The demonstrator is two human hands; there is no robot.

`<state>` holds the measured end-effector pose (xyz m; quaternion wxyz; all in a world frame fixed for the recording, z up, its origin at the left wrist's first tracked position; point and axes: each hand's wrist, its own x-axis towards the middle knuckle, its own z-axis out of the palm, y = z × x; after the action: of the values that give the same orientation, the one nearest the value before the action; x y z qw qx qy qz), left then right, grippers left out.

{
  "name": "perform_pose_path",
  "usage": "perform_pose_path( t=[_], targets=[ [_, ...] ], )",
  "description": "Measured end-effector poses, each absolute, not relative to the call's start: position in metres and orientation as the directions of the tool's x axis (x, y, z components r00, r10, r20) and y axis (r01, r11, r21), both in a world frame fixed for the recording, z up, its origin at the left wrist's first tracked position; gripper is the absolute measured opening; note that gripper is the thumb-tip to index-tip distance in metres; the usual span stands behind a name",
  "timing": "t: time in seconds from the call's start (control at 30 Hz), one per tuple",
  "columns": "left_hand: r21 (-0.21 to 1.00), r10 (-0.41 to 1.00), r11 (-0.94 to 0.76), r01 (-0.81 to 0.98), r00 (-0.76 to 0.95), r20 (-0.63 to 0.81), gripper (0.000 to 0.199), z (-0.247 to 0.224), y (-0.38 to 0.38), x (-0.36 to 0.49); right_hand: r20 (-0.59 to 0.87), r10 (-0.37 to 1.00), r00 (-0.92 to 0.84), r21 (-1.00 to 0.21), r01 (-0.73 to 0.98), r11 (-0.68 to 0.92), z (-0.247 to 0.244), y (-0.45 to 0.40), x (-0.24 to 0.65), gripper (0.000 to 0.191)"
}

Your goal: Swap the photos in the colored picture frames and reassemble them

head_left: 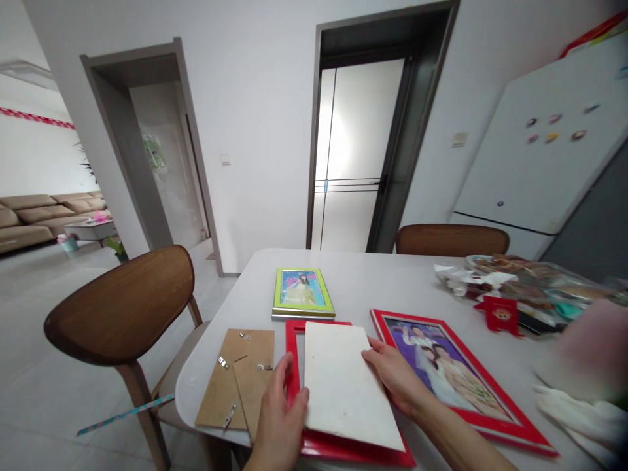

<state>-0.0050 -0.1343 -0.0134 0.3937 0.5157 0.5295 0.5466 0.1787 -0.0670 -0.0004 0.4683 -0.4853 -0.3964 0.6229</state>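
A person's two bare hands handle a white rectangular sheet point(348, 386) at a pale counter point(363, 288). The right hand point(395, 379) has its grip clamped on the sheet's right edge, thumb on top; the left hand point(282, 418) is at the opposite side, its grip apart — thumb beside the sheet's left edge, fingers by the red frame beneath. The sheet lies over that red frame point(358, 448), covering most of it and set slightly askew, with red border showing at the top, left and bottom.

To the left, two brown backing boards point(220, 373) fitted with small metal clips point(229, 416) overlap near the counter's edge. Just beyond the red frame sits a lime-green frame point(303, 290) holding a portrait on a blue ground. A larger red-bordered photograph point(441, 366), showing people against purple, lies at an angle to the right, near the right hand.

Farther right are a small red card point(502, 315), plastic-wrapped items point(524, 278) and a white cloth point(583, 418). Wooden chairs stand at the counter — one at left point(132, 301), another at the far side point(451, 240).
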Motion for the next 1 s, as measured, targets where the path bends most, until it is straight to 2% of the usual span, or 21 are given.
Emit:
perform_pose_path(
  t=[0.1,0.17,0.37,0.53,0.63,0.8,1.0],
  targets=[
    [0.867,0.988,-0.151,0.474,0.037,0.152,0.051,-0.017,-0.141,-0.011,-0.166,0.984,-0.069,-0.986,0.003,-0.166,-0.003,-0.059,0.177,0.05],
    [0.779,0.979,-0.206,0.593,0.128,0.161,0.052,-0.019,-0.144,-0.011,-0.117,0.993,-0.03,-0.988,0.1,-0.114,-0.006,-0.054,0.173,0.048],
    [0.596,0.943,-0.333,0.731,0.254,0.215,0.051,-0.027,-0.143,-0.015,-0.062,0.998,0.002,-0.977,0.205,-0.061,-0.012,-0.048,0.169,0.049],
    [0.541,0.927,-0.375,0.753,0.299,0.226,0.047,-0.025,-0.144,-0.018,-0.009,1.0,0.014,-0.932,0.363,-0.014,-0.015,-0.046,0.165,0.049],
    [0.53,0.93,-0.368,0.764,0.316,0.19,0.043,-0.016,-0.146,-0.018,0.062,0.998,0.022,-0.842,0.537,0.041,-0.011,-0.044,0.166,0.042],
    [0.496,0.934,-0.354,0.793,0.332,0.136,0.039,-0.008,-0.145,-0.014,0.143,0.989,0.037,-0.597,0.801,0.056,-0.008,-0.047,0.167,0.026],
    [0.52,0.93,-0.368,0.771,0.32,0.184,0.046,-0.013,-0.148,-0.026,0.188,0.982,0.032,-0.394,0.918,0.046,-0.015,-0.053,0.165,0.035]
  ],
)
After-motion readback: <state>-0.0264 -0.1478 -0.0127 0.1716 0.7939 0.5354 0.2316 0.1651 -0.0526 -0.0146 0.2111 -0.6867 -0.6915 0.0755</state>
